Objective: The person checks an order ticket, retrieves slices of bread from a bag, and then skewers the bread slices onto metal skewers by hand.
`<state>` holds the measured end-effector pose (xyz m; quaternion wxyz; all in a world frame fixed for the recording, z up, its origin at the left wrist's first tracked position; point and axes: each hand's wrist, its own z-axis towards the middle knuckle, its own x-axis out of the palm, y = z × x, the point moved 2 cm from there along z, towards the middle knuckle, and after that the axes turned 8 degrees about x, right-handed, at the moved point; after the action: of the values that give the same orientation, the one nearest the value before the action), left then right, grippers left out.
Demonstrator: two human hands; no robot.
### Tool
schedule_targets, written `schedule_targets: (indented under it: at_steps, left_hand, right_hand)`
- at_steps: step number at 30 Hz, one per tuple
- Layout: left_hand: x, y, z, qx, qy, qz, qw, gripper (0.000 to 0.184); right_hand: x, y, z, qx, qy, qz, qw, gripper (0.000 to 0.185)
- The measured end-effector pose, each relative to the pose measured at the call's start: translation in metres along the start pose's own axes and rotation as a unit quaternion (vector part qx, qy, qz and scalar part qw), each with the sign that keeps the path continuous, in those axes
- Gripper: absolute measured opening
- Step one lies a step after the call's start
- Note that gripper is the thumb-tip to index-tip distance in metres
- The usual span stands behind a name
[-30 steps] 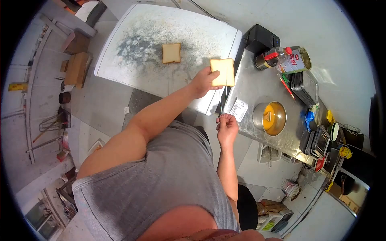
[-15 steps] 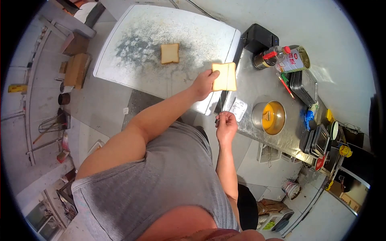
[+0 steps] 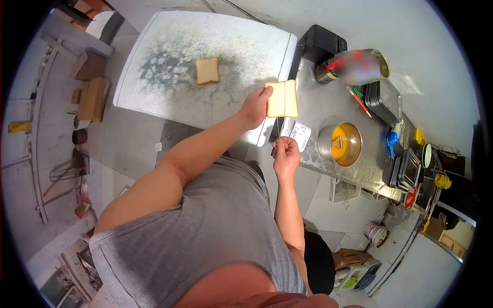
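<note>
A slice of bread [image 3: 288, 100] with browned edges is pinched at its left side by my left hand [image 3: 256, 107]. Just below it, my right hand [image 3: 286, 155] is closed on a thin metal skewer [image 3: 278, 126] that runs up to the bread, with a thin line visible along the slice. How far the skewer passes through the bread cannot be told. Another bread slice [image 3: 207, 71] lies flat on the worn white tabletop [image 3: 246, 46]. To the right, a steel bowl [image 3: 354, 149] holds yellow-orange liquid and a brush.
On the metal counter [image 3: 321, 108] are a printed label [image 3: 299, 135], a red pencil [image 3: 359, 101], stacked black trays [image 3: 382, 102] and a black box [image 3: 323, 43]. Containers stand at the back, partly blurred. More trays [image 3: 406, 172] lie at the far right.
My right hand has moved up toward the bread, and less of the skewer shows between hand and slice. The view has shifted slightly, so the tabletop and bowl appear further left.
</note>
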<state>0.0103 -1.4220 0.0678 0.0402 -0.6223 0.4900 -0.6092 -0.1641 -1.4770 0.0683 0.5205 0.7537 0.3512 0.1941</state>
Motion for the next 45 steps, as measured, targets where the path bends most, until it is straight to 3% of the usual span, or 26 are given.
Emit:
schedule_targets:
  at_steps: [4, 5, 6, 8, 9, 10, 11, 12, 18, 22, 33, 45]
  left_hand:
    - [0.002, 0.01, 0.0, -0.016, 0.004, 0.045, 0.999, 0.034]
    - [0.001, 0.009, -0.002, 0.022, 0.022, 0.157, 0.987, 0.031]
    - [0.001, 0.009, -0.006, 0.059, 0.056, 0.263, 0.962, 0.028]
    - [-0.002, 0.01, -0.009, 0.148, 0.207, 0.328, 0.91, 0.022]
    - [0.006, 0.018, -0.01, 0.122, 0.23, 0.304, 0.916, 0.024]
    - [0.014, 0.027, -0.01, 0.096, 0.251, 0.281, 0.921, 0.027]
    - [0.024, 0.034, -0.015, -0.047, 0.182, 0.089, 0.978, 0.034]
    - [0.019, 0.039, -0.012, -0.094, 0.201, 0.068, 0.973, 0.039]
    - [0.024, 0.073, 0.003, -0.183, 0.178, 0.092, 0.963, 0.044]
    - [0.045, 0.089, 0.001, -0.258, 0.218, 0.116, 0.934, 0.038]
    - [0.086, 0.129, -0.026, -0.303, 0.325, 0.174, 0.879, 0.037]
    - [0.088, 0.124, -0.042, -0.295, 0.336, 0.156, 0.881, 0.038]
  right_hand:
    - [0.0, -0.007, 0.007, -0.026, -0.012, 0.02, 0.999, 0.007]
    - [-0.001, -0.009, 0.008, -0.034, -0.024, 0.031, 0.999, 0.007]
    - [-0.003, -0.007, 0.007, -0.073, -0.036, -0.025, 0.996, 0.01]
    - [-0.006, 0.014, -0.004, -0.057, -0.065, -0.104, 0.991, 0.022]
    - [-0.008, 0.012, -0.005, -0.02, -0.096, -0.144, 0.985, 0.021]
    - [-0.012, -0.008, 0.001, -0.082, -0.097, -0.099, 0.987, 0.018]
    - [-0.017, 0.0, -0.001, -0.042, -0.09, -0.048, 0.994, 0.016]
    - [-0.021, -0.002, -0.003, -0.029, -0.094, -0.025, 0.995, 0.015]
    - [-0.043, -0.012, -0.013, -0.095, -0.207, -0.034, 0.973, 0.013]
    - [-0.054, -0.025, -0.023, -0.053, -0.265, -0.029, 0.962, 0.015]
    - [-0.076, -0.023, -0.084, -0.028, -0.385, 0.013, 0.922, 0.019]
    - [-0.08, -0.032, -0.123, -0.067, -0.452, 0.0, 0.89, 0.019]
